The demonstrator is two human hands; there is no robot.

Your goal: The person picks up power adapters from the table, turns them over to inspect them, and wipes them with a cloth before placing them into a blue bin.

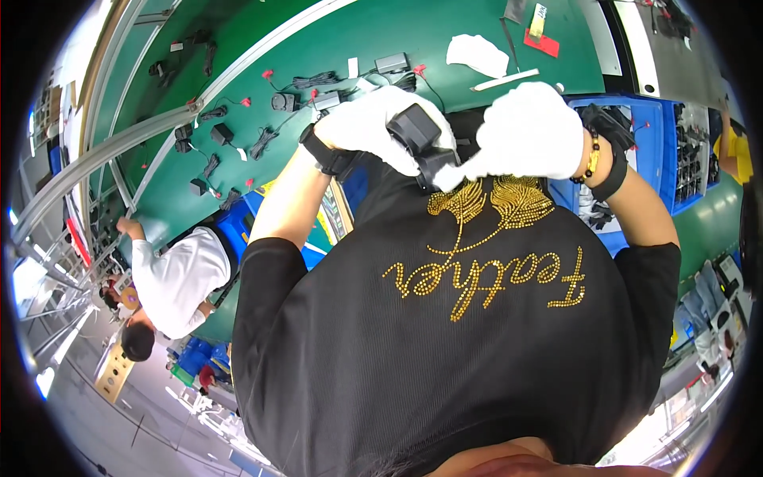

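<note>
Both my hands wear white gloves and meet in front of my chest, over the near edge of the green bench. My left hand (369,123) is closed around a black power adapter (416,129), its boxy body turned upward. My right hand (531,131) has its fingers curled in, with the fingertips reaching the lower end of the adapter. A small white piece (448,177) shows at those fingertips; whether it is a label or glove cloth, I cannot tell.
Several black adapters (391,63) with coiled cables and red end caps lie across the green bench (318,40). Beyond my hands are a crumpled white cloth (477,55) and a red card (542,42). Blue bins (652,171) stand right; a metal rail (159,119) and a white-clothed co-worker (179,278) left.
</note>
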